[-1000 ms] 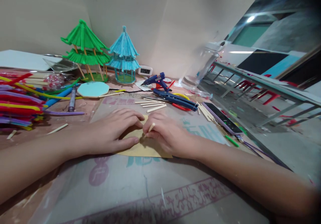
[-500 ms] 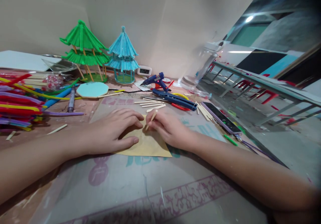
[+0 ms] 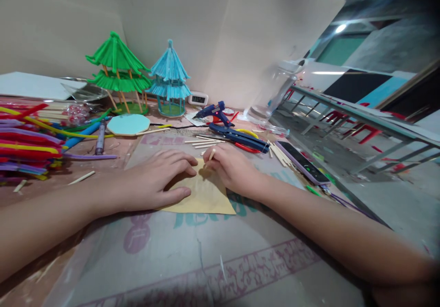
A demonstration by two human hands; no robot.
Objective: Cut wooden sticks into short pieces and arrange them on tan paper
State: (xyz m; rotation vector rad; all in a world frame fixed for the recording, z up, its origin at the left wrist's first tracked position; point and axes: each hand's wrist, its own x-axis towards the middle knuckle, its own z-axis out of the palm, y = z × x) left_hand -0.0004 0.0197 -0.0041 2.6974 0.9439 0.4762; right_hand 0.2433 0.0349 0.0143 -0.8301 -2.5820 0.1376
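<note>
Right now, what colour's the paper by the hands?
The paper is yellowish tan, best in head view.

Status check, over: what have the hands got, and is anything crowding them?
Left hand open, lying over the yellow sheet. Right hand pinching a pale stick near the sheet's far edge. Loose sticks and a blue tool just beyond.

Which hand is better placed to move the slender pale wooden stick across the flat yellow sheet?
Probably the right hand: it pinches the slender pale wooden stick at the right of the flat yellow sheet. The left hand covers the sheet's left part, no stick visible in it.
</note>
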